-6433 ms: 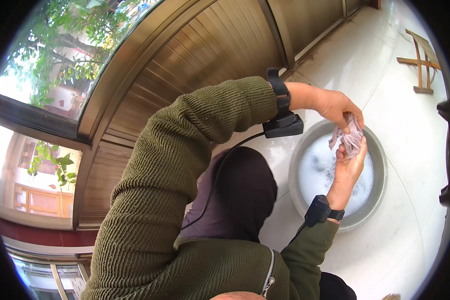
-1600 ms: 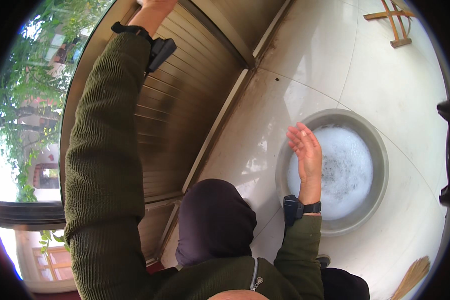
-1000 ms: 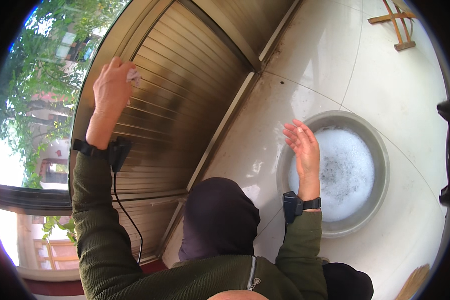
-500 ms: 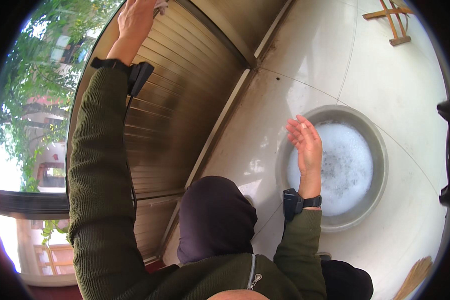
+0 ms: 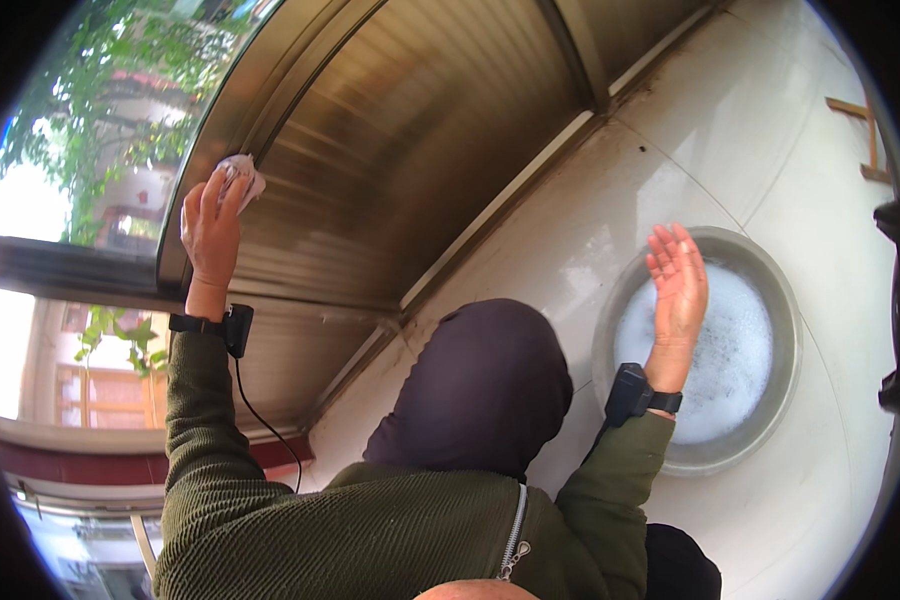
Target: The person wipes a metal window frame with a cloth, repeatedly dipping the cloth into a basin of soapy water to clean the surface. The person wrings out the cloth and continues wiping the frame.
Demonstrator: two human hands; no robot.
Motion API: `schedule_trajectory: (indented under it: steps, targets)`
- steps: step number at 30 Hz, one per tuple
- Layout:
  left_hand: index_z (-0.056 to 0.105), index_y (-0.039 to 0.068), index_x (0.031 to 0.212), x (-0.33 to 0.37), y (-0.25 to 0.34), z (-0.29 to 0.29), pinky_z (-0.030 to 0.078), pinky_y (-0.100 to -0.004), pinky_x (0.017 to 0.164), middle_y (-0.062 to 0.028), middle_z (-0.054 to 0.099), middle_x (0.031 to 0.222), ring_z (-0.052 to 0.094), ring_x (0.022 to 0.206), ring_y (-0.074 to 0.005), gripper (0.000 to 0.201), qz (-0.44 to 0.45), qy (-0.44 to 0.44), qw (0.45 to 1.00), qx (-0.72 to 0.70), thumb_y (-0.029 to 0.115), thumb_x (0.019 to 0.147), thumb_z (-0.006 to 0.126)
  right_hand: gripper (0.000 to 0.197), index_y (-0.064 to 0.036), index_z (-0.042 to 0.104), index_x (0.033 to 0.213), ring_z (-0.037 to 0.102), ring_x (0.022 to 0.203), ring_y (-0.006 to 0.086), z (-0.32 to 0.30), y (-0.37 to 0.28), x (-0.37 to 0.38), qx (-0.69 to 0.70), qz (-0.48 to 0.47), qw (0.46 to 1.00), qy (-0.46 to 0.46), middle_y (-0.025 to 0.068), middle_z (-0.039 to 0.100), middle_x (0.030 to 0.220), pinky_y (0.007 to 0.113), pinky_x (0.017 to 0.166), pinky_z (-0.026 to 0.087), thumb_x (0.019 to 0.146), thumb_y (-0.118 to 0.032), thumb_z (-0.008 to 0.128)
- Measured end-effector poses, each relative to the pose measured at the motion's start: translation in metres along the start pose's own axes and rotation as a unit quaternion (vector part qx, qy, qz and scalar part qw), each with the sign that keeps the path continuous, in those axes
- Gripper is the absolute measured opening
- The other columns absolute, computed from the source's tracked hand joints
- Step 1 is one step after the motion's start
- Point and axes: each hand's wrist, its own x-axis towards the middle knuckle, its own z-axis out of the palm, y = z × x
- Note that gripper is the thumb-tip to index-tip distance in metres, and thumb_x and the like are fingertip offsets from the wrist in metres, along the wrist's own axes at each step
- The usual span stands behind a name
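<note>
My left hand [image 5: 212, 232] is closed on a pale, crumpled cloth [image 5: 240, 182]. It presses the cloth against the metal frame at the edge of a ribbed, brownish metal panel [image 5: 440, 120], right beside the window glass [image 5: 135, 130]. My right hand [image 5: 680, 295] hangs in the air with nothing in it, palm turned up and fingers extended. Below it on the floor stands a round grey basin [image 5: 788, 370] holding water topped with white suds [image 5: 725, 350]. The hand overlaps the basin's left side in view and does not dip into the foam.
A light tiled floor [image 5: 530, 290] runs alongside the panel. Part of a wooden stool or rack [image 5: 870, 140] shows at the far right. A dark window bar [image 5: 70, 270] crosses at left, with green foliage outside. My dark-trousered knee [image 5: 490, 390] juts forward between my arms.
My left hand has drawn back toward me along the frame, bringing the cloth into full view. The view has shifted, and my right hand still hovers by the basin.
</note>
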Motion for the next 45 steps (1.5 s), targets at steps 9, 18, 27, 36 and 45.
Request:
schedule_trajectory:
  steps: [9, 18, 27, 36, 45]
  targets:
    - [0.071, 0.018, 0.113, -0.14, -0.041, -0.057, 0.051, -0.0403, 0.088, -0.0012, 0.059, 0.126, 0.058, 0.103, -0.0283, 0.042, -0.035, -0.1, 0.994, 0.014, 0.002, 0.074, 0.07, 0.048, 0.0011, 0.052, 0.139, 0.059, 0.119, 0.0229, -0.006, -0.001, -0.002, -0.016, -0.001, 1.0, -0.014, 0.0177, 0.061, 0.131, 0.034, 0.098, 0.045, 0.103, -0.03, 0.053]
    - [0.071, 0.019, 0.116, -0.023, 0.043, -0.035, 0.054, -0.0411, 0.086, -0.0063, 0.064, 0.117, 0.064, 0.099, -0.0298, 0.051, -0.066, 0.028, 0.994, -0.079, -0.007, 0.072, 0.065, 0.048, 0.0007, 0.052, 0.139, 0.058, 0.121, 0.0225, -0.006, -0.002, -0.001, -0.02, 0.011, 1.0, -0.006, 0.0168, 0.06, 0.132, 0.034, 0.1, 0.044, 0.102, -0.031, 0.054]
    - [0.068, 0.02, 0.117, 0.069, 0.05, 0.039, 0.049, -0.0338, 0.082, 0.0049, 0.064, 0.117, 0.061, 0.098, -0.0195, 0.043, -0.027, 0.068, 0.997, -0.002, 0.005, 0.076, 0.067, 0.049, 0.0021, 0.05, 0.14, 0.057, 0.123, 0.0232, -0.006, -0.009, -0.003, -0.033, -0.001, 0.999, 0.014, 0.0177, 0.06, 0.133, 0.035, 0.102, 0.044, 0.102, -0.028, 0.053]
    - [0.07, 0.019, 0.117, -0.098, -0.001, -0.039, 0.05, -0.0356, 0.083, 0.002, 0.066, 0.117, 0.061, 0.097, -0.0219, 0.044, -0.076, -0.071, 0.993, 0.058, 0.002, 0.078, 0.063, 0.049, 0.0015, 0.05, 0.141, 0.057, 0.123, 0.023, -0.009, 0.003, 0.005, -0.027, 0.026, 0.999, 0.001, 0.0172, 0.06, 0.135, 0.035, 0.103, 0.043, 0.103, -0.028, 0.052]
    - [0.068, 0.011, 0.117, -0.13, -0.043, -0.115, 0.051, -0.042, 0.09, -0.0082, 0.068, 0.113, 0.063, 0.102, -0.031, 0.039, -0.242, -0.093, 0.966, 0.025, -0.001, 0.081, 0.061, 0.049, 0.0005, 0.05, 0.141, 0.057, 0.123, 0.0222, -0.008, 0.011, 0.008, -0.029, 0.037, 0.999, -0.009, 0.0165, 0.059, 0.135, 0.034, 0.102, 0.042, 0.103, -0.029, 0.052]
